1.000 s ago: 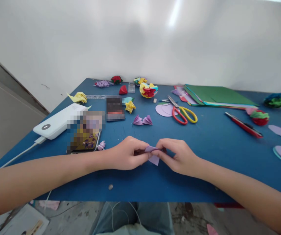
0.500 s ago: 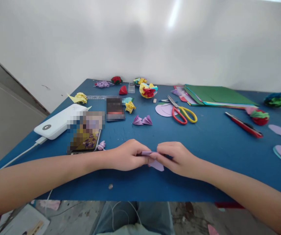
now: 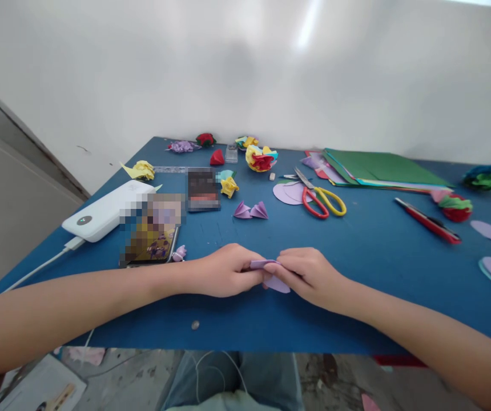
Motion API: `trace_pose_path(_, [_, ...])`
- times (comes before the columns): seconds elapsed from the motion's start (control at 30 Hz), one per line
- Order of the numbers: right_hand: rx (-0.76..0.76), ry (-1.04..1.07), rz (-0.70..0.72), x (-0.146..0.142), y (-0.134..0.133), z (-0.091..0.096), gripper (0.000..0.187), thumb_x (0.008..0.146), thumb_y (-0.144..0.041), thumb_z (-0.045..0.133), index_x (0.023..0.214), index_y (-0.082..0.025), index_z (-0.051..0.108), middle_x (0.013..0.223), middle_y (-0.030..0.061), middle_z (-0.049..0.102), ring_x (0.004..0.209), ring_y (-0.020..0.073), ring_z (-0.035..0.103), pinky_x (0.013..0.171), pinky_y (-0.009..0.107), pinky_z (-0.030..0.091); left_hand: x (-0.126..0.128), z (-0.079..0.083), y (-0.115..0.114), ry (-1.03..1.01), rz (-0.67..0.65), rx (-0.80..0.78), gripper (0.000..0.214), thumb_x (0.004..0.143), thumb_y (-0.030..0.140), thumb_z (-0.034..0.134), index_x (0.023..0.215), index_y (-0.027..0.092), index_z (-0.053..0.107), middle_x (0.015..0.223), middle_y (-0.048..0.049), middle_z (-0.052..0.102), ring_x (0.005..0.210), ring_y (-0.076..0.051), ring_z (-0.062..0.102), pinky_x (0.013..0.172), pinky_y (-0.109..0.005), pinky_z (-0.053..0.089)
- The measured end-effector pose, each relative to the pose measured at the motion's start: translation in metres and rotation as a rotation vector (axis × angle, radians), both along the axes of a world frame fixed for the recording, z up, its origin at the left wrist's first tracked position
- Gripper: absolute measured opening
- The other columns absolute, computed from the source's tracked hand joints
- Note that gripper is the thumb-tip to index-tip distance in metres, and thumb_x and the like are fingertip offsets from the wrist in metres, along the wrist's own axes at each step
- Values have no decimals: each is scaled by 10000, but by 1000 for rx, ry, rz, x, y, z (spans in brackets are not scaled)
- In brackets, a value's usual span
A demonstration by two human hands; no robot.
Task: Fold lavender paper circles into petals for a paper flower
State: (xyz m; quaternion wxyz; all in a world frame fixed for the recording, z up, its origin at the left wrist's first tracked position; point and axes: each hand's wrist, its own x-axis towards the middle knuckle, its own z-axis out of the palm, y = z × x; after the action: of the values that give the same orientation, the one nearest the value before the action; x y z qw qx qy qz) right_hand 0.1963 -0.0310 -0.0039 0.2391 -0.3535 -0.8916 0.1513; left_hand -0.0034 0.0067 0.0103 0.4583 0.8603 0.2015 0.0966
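Your left hand (image 3: 233, 272) pinches the folded lilac paper (image 3: 278, 284) between thumb and curled fingers, and your right hand (image 3: 312, 275) grips it too, its thumb pressed on top. The paper is between your hands, over the blue table (image 3: 245, 331). Beyond lie two folded lilac pieces (image 3: 242, 212); scissors (image 3: 313, 186) with red and yellow handles rest farther right.

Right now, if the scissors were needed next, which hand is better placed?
Probably the right hand: the scissors lie ahead of it, handles toward the person, while the left hand is farther off. Both hold purple paper.
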Motion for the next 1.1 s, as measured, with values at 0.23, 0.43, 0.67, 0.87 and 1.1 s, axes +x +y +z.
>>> trace_pose_path(0.23, [-79,-16,-4,1,3,3,289,923,-281,361,724,-164,535,646,10,546,578,94,481,550,206,340,-1,-2,-1,-38,45,-65,235,885,249,389,775,121,553,525,49,459,473,-49,385,468,-149,304])
trace_pose_path(0.43, [39,22,15,3,2,-2,333,910,-312,409,669,-177,595,489,-28,475,462,79,426,489,211,286,-1,1,-2,-34,53,-112,251,899,281,369,801,127,540,536,51,454,488,-53,382,475,-159,301])
trace_pose_path(0.67, [-72,-26,-9,2,0,4,306,928,-293,337,767,-160,561,675,24,580,575,98,499,558,208,351,-1,-1,-1,-32,50,-87,229,881,256,392,821,122,568,553,44,468,507,-57,405,488,-158,309])
trace_pose_path(0.87, [-41,-72,29,3,1,4,408,943,-304,304,672,-157,570,534,-8,531,470,76,443,507,209,291,-2,1,-3,-67,84,-8,213,881,251,399,856,132,574,598,51,435,536,-51,359,493,-155,281])
trace_pose_path(1.1, [-82,-137,103,1,2,6,463,916,-396,364,546,-154,503,497,-4,470,484,80,417,509,214,278,-3,-1,-4,-87,106,150,271,904,275,376,731,128,525,598,40,462,549,-56,393,527,-166,298])
